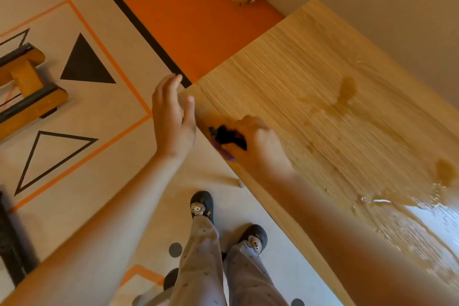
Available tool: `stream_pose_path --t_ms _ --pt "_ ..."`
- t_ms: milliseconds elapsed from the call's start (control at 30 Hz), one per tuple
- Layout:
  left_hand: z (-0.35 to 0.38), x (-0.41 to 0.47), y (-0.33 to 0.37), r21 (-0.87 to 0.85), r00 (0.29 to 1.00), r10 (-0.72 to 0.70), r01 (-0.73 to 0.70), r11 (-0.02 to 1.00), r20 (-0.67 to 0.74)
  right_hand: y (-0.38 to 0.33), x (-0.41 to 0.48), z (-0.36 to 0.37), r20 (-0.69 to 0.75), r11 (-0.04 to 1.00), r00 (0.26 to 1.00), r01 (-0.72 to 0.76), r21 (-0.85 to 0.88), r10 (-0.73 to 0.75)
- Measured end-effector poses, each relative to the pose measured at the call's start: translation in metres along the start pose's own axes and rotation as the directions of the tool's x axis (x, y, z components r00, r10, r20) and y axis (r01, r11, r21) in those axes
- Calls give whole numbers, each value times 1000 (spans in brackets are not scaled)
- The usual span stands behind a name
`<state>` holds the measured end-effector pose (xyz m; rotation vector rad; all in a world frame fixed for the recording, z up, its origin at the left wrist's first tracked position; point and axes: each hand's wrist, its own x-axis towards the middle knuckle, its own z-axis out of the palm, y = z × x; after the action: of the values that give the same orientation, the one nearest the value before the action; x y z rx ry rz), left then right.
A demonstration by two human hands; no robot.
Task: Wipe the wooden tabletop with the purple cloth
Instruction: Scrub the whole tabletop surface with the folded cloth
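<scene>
The wooden tabletop fills the right half of the head view, with wet streaks and darker damp patches across it. My right hand presses a bunched dark purple cloth onto the table right at its left edge, fingers curled over the cloth. The hand is blurred. My left hand is held flat and upright beside the table's near left corner, fingers straight, just off the edge and holding nothing.
Below the table lies a beige floor mat with black triangles and orange lines, and an orange floor strip beyond. A wooden frame sits at far left. My feet in dark slippers stand close to the table edge.
</scene>
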<state>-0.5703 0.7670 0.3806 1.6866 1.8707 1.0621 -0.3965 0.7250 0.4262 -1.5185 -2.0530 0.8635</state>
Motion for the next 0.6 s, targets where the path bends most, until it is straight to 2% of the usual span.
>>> stream_pose_path --t_ms 67,167,267,433,500,600 --pt "6 27 4 56 991 78 -84 995 108 -4 -10 11 27 999 999 38 -15 -38" --pt "22 43 7 216 966 73 -129 968 248 4 -8 2 49 1000 999 -8 -8 8" --pt "28 42 6 333 976 71 -138 933 205 22 4 -19 -13 997 997 -75 -10 75" --pt "25 43 3 367 969 83 -166 915 232 33 9 -26 -154 977 969 -205 -51 195" --pt "26 43 5 361 972 91 -166 918 217 21 2 -14 -138 985 978 -166 -43 158" --pt "26 41 6 323 977 59 -124 938 205 -1 -17 14 -16 997 998 -62 -46 61"
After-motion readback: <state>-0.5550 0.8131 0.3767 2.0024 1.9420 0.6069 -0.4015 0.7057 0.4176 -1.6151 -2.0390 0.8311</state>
